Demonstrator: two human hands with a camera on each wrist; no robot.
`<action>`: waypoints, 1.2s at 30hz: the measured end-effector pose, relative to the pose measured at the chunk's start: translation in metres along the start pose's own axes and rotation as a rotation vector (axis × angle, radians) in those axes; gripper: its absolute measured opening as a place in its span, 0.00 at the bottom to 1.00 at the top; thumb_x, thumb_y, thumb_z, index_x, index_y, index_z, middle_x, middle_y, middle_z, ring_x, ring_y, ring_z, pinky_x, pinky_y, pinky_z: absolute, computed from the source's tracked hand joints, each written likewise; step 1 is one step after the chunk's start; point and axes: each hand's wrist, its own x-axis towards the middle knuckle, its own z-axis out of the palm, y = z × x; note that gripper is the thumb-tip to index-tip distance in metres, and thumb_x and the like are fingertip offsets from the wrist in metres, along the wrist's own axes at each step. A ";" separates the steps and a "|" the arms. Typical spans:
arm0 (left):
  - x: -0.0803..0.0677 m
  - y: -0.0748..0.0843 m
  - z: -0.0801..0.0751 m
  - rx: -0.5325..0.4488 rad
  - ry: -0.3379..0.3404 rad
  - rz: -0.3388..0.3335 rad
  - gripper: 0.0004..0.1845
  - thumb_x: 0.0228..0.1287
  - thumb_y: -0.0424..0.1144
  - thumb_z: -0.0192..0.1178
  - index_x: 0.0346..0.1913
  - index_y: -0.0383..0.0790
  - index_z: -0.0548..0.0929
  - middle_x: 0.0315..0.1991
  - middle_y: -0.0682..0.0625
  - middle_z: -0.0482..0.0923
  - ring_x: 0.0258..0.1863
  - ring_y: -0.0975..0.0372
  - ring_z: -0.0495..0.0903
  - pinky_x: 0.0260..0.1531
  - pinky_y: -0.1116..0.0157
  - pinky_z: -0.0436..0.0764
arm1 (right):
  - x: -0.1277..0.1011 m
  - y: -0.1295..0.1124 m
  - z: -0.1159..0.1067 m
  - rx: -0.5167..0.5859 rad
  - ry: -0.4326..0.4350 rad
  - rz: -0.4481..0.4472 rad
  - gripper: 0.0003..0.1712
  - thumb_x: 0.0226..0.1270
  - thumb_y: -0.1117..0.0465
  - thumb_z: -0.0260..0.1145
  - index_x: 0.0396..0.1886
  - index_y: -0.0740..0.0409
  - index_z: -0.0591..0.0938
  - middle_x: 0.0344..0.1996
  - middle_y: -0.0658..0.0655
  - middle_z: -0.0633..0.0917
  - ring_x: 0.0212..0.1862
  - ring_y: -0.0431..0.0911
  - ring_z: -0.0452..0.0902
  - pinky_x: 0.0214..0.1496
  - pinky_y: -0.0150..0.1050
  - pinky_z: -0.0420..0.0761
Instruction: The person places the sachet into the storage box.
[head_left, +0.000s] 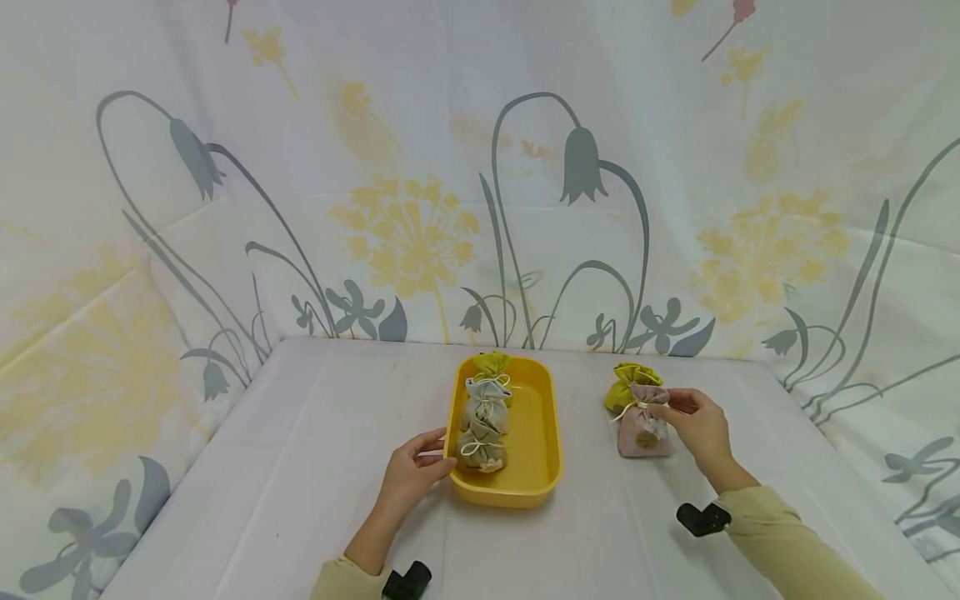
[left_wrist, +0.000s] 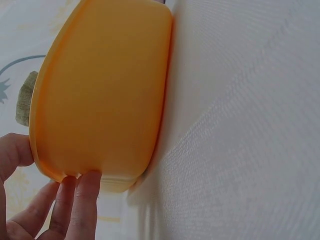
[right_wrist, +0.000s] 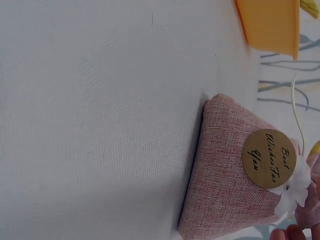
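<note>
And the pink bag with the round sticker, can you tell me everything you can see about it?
The pink drawstring pouch looks like coarse woven cloth, plump and wider at the bottom. Its round brown sticker reads "Best Wishes For You", beside a white flower. A pale cord ties its gathered neck. It stands about upright at the white tabletop, right of the yellow tray, partly hiding a yellow-green pouch behind it. The right hand pinches its ruffled top.

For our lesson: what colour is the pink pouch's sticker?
Brown sticker, clearest in the right wrist view.
</note>
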 end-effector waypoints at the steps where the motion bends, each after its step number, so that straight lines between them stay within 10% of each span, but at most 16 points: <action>1: 0.000 0.000 0.000 0.000 -0.001 -0.001 0.26 0.54 0.38 0.68 0.58 0.37 0.76 0.48 0.44 0.76 0.43 0.54 0.78 0.38 0.63 0.82 | 0.001 0.000 0.000 0.015 -0.005 -0.003 0.32 0.60 0.53 0.68 0.56 0.70 0.71 0.51 0.68 0.76 0.47 0.44 0.74 0.37 0.21 0.73; 7: 0.000 0.001 0.000 -0.006 -0.009 -0.011 0.27 0.54 0.38 0.68 0.58 0.38 0.76 0.49 0.44 0.76 0.44 0.54 0.78 0.39 0.63 0.82 | 0.003 0.001 0.001 0.057 -0.069 -0.003 0.34 0.61 0.54 0.67 0.61 0.69 0.69 0.48 0.62 0.77 0.36 0.27 0.69 0.38 0.20 0.74; 16: 0.000 0.001 0.001 0.001 0.000 -0.019 0.26 0.54 0.38 0.68 0.58 0.38 0.76 0.48 0.44 0.76 0.43 0.55 0.78 0.39 0.63 0.82 | -0.003 0.004 -0.002 0.038 -0.088 0.011 0.32 0.60 0.50 0.67 0.53 0.72 0.76 0.36 0.49 0.82 0.36 0.33 0.71 0.36 0.27 0.76; 36: -0.001 0.002 0.000 -0.021 -0.006 -0.010 0.26 0.54 0.37 0.67 0.58 0.37 0.76 0.47 0.44 0.76 0.43 0.55 0.78 0.38 0.64 0.82 | -0.025 0.001 -0.006 0.019 0.003 0.044 0.31 0.60 0.46 0.65 0.51 0.69 0.78 0.39 0.51 0.82 0.37 0.34 0.71 0.38 0.29 0.77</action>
